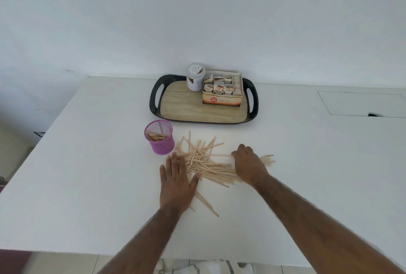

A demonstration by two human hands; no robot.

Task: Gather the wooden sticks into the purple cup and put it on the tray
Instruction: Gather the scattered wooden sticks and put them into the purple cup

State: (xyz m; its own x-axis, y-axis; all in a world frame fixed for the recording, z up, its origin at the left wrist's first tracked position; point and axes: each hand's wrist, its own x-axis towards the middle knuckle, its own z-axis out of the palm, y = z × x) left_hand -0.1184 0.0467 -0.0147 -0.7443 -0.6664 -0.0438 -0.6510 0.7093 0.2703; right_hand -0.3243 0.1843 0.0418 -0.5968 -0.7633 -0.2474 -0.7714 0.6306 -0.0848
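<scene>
A heap of thin wooden sticks lies scattered on the white table. A purple mesh cup stands upright just left of the heap, with some sticks inside it. My left hand lies flat with straight fingers on the heap's left edge. My right hand rests palm down over the heap's right part, fingers bent onto the sticks; whether it grips any I cannot tell. Behind the heap sits a black-rimmed tray with a wood-pattern floor.
On the tray's back half stand a white jar and an open box of tea bags. The table has its front edge near me and its left edge slanting away. A wall rises behind the tray.
</scene>
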